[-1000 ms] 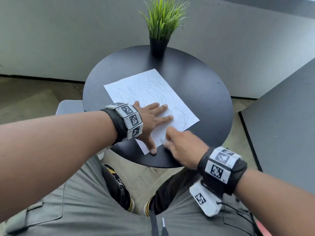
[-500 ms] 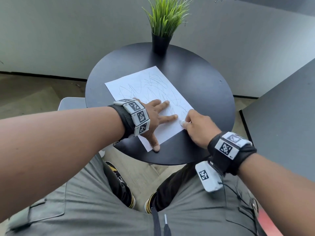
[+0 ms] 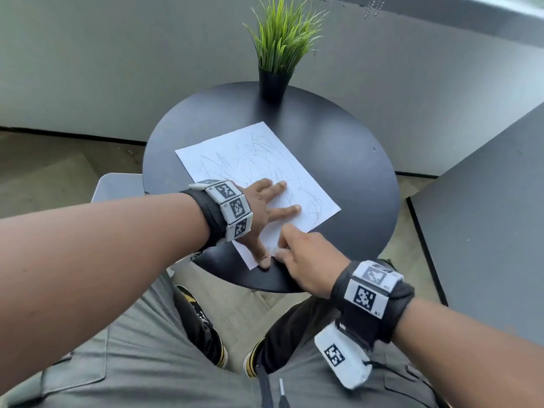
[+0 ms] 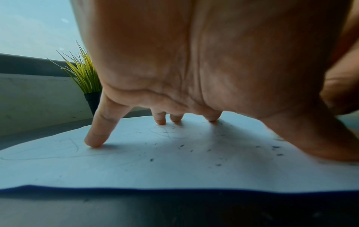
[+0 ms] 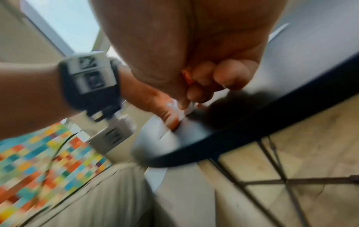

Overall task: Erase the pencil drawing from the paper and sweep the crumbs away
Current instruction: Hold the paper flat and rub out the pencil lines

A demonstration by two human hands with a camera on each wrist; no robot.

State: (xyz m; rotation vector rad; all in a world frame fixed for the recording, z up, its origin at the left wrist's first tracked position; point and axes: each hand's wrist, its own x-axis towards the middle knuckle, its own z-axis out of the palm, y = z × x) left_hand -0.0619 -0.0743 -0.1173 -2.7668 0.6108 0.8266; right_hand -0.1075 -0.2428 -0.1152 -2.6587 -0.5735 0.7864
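A white paper (image 3: 259, 160) covered in pencil scribbles lies on the round black table (image 3: 353, 172). My left hand (image 3: 265, 207) presses it flat with fingers spread, the thumb at the paper's near corner. In the left wrist view the fingertips (image 4: 93, 142) touch the paper (image 4: 136, 169), and dark eraser crumbs (image 4: 181, 145) lie scattered under the palm. My right hand (image 3: 300, 260) pinches a small white eraser (image 5: 189, 107) against the paper's near corner, right beside the left thumb (image 5: 167, 116). That view is blurred.
A potted green grass plant (image 3: 279, 39) stands at the table's far edge. A grey panel (image 3: 485, 216) stands to the right, and a white seat (image 3: 117, 187) shows to the left below the table. My knees sit under the near rim.
My right hand with the eraser has swung from the paper's right edge back to the near corner by the left thumb. The left hand stays pressed on the paper.
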